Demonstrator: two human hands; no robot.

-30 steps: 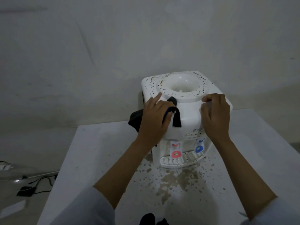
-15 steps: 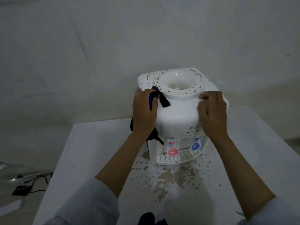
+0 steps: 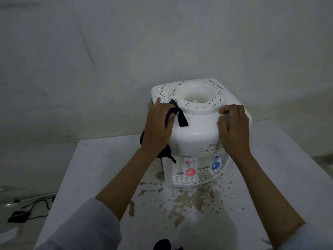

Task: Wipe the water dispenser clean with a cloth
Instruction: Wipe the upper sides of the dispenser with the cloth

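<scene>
A white tabletop water dispenser (image 3: 195, 130) stands on a white table (image 3: 100, 170), its top speckled with dark and brown spots around the round bottle well. My left hand (image 3: 159, 127) presses a dark cloth (image 3: 181, 117) against the dispenser's upper left shoulder; a strip of the cloth hangs over the front, and more hangs below my wrist. My right hand (image 3: 234, 130) is curled over the upper right shoulder and holds the dispenser. Below are a red tap (image 3: 190, 171) and a blue tap (image 3: 215, 165) over a drip tray (image 3: 196, 178).
Brown stains and specks cover the table in front of the dispenser (image 3: 182, 201). A plain wall stands close behind. On the floor at the left lie a black adapter with cable (image 3: 19, 216). A dark object (image 3: 162, 245) shows at the bottom edge.
My left hand slid the cloth from the front centre of the dispenser to its upper left shoulder. The right hand stayed put.
</scene>
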